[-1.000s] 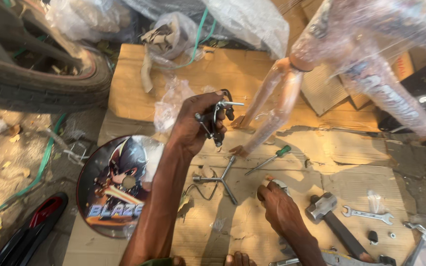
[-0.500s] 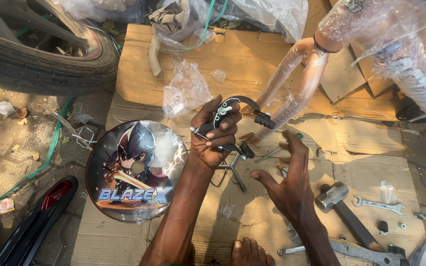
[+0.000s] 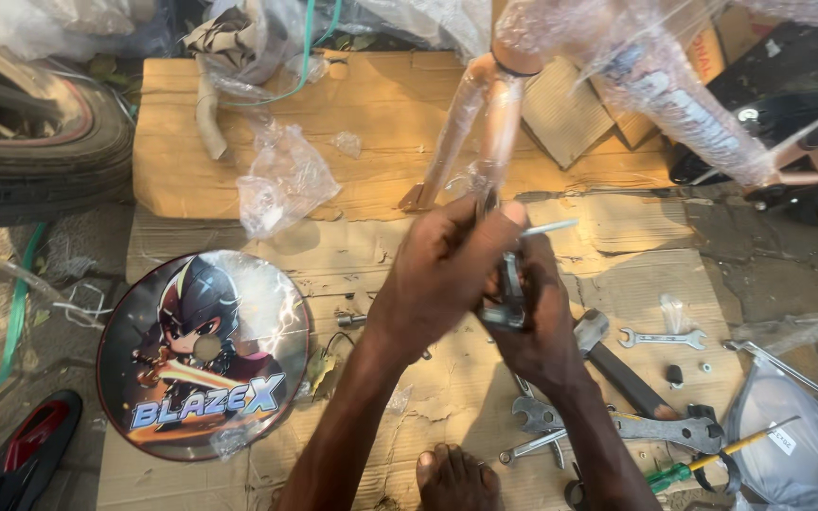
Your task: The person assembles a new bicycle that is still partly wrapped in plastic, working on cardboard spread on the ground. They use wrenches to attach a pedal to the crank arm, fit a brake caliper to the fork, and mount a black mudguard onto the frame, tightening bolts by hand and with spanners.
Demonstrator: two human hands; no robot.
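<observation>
Both hands meet over the middle of the cardboard (image 3: 239, 237): left hand (image 3: 442, 270) and right hand (image 3: 537, 317) are each clamped around one small metal bracket (image 3: 508, 293) (mostly hidden). Near the right edge lie one hammer (image 3: 617, 364), three wrenches (image 3: 660, 338), one screwdriver (image 3: 712, 462); one round printed disc (image 3: 203, 355) sits left.

Both arms were bare from the elbows down, with no sleeves, gloves, watch or rings showing. The left hand (image 3: 442, 274) and right hand (image 3: 534, 317) were uncovered. A bare foot (image 3: 453, 478) showed its toes, wearing no shoe or sandal.
</observation>
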